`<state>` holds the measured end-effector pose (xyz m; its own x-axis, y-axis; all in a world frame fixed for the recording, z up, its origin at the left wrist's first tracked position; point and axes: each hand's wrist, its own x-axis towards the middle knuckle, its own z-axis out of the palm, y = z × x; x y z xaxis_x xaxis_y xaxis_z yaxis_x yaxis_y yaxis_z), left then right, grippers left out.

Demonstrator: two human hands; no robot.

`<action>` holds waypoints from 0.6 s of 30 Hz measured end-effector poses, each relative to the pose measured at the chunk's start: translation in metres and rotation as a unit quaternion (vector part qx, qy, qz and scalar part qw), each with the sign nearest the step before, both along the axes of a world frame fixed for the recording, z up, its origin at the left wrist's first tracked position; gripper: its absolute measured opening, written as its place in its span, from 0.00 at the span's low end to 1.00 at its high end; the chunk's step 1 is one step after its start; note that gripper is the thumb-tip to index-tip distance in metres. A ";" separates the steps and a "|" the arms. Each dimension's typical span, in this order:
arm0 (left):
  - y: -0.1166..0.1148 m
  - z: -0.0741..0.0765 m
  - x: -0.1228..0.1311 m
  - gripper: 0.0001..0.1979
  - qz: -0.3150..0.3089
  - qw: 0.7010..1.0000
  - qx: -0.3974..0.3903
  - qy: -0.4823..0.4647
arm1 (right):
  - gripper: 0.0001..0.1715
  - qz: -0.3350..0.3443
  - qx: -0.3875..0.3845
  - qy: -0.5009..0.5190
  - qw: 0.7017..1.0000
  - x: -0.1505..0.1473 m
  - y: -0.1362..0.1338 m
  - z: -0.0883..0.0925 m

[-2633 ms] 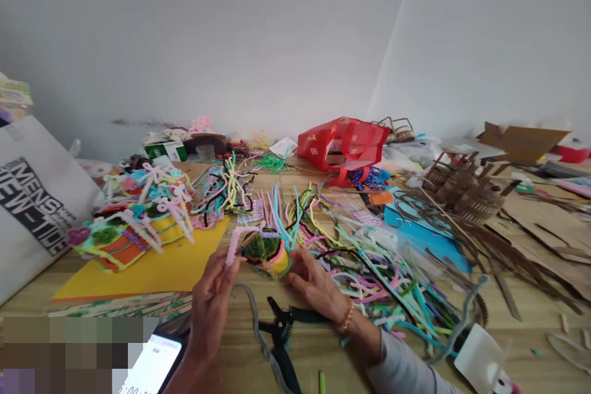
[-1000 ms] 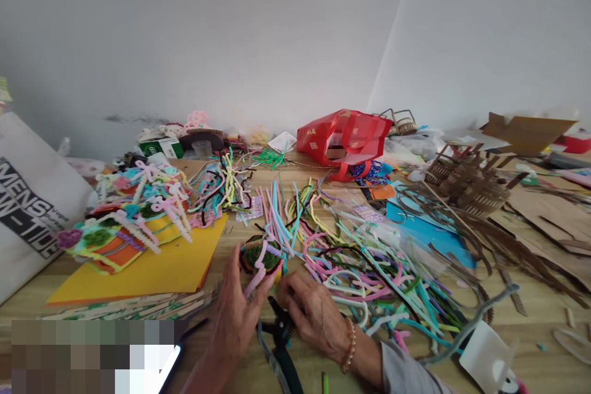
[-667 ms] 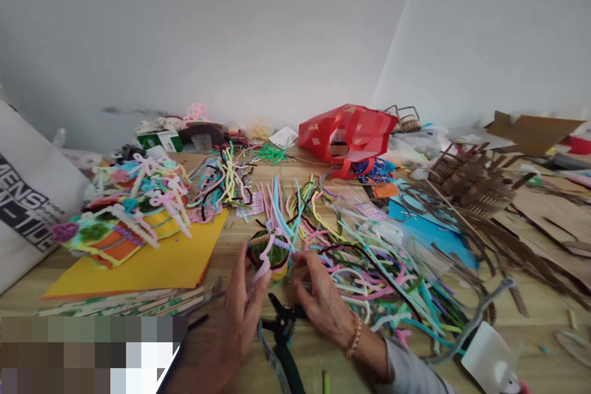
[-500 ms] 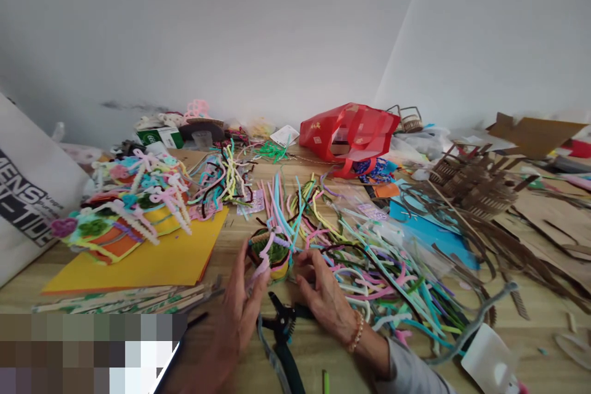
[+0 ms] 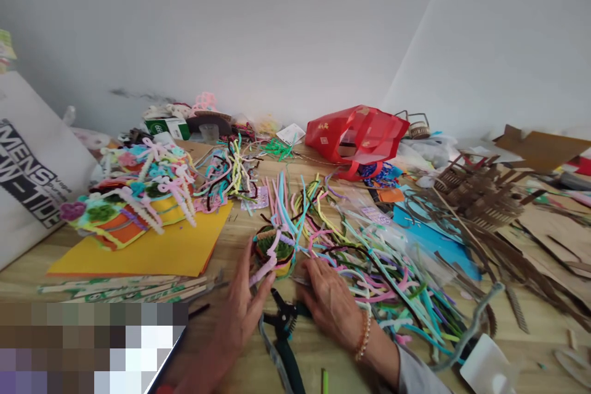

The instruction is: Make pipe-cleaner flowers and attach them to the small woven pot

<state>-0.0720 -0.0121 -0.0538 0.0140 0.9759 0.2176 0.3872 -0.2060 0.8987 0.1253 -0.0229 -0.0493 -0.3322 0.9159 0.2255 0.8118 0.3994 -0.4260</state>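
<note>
A small pipe-cleaner pot (image 5: 272, 251) with a green centre and a yellow and orange base stands at the middle of the table, just above my hands. My left hand (image 5: 242, 314) is shut around its left side. A pink pipe cleaner (image 5: 264, 269) curls from the pot down to my thumb. My right hand (image 5: 330, 301) lies low on the right, its fingertips at the pot's lower right edge. Whether those fingers pinch anything is hard to see. Dark green-handled pliers (image 5: 282, 326) lie open on the table between my wrists.
Loose multicoloured pipe cleaners (image 5: 383, 277) spread to the right. Decorated craft pieces sit on yellow card (image 5: 166, 252) at the left. Woven cardboard baskets (image 5: 484, 194), a red bag (image 5: 355, 135) and a white tote bag (image 5: 32, 166) surround the wooden table (image 5: 221, 240).
My left hand has lowered, and the pink pipe cleaner now curls down across the pot. My right hand has flattened beside the pot. The whole view has turned slightly.
</note>
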 end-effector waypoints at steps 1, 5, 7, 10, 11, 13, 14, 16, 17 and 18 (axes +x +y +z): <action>0.000 0.000 0.000 0.34 0.000 1.000 -0.003 -0.003 | 0.19 -0.001 -0.008 -0.024 1.000 0.001 0.000 0.003; 0.000 -0.002 0.002 0.34 0.002 1.000 -0.006 -0.015 | 0.14 0.006 -0.042 -0.074 0.996 0.004 -0.001 0.016; 0.001 -0.002 0.002 0.34 0.009 1.000 0.004 -0.021 | 0.12 0.024 -0.079 -0.093 0.992 0.006 -0.001 0.022; 0.001 -0.002 0.002 0.34 0.016 0.998 0.015 -0.051 | 0.09 0.037 -0.119 -0.124 0.984 0.010 -0.004 0.029; 0.002 -0.001 0.002 0.34 0.015 0.998 0.014 -0.062 | 0.09 0.042 -0.125 -0.130 0.983 0.011 -0.005 0.032; 0.001 0.000 0.002 0.34 0.010 0.997 0.008 -0.079 | 0.08 0.057 -0.140 -0.142 0.978 0.015 -0.007 0.038; 0.001 0.000 0.002 0.34 0.009 0.997 0.005 -0.082 | 0.07 0.068 -0.153 -0.151 0.974 0.018 -0.007 0.041; 0.001 0.001 0.002 0.33 0.012 0.997 0.002 -0.078 | 0.03 0.088 -0.180 -0.178 0.963 0.022 -0.008 0.049; 0.001 0.000 0.002 0.33 0.012 0.997 0.000 -0.073 | 0.03 0.095 -0.187 -0.190 0.959 0.024 -0.008 0.053; 0.001 0.000 0.001 0.34 0.010 0.998 -0.001 -0.065 | 0.04 0.105 -0.188 -0.197 0.957 0.025 -0.008 0.057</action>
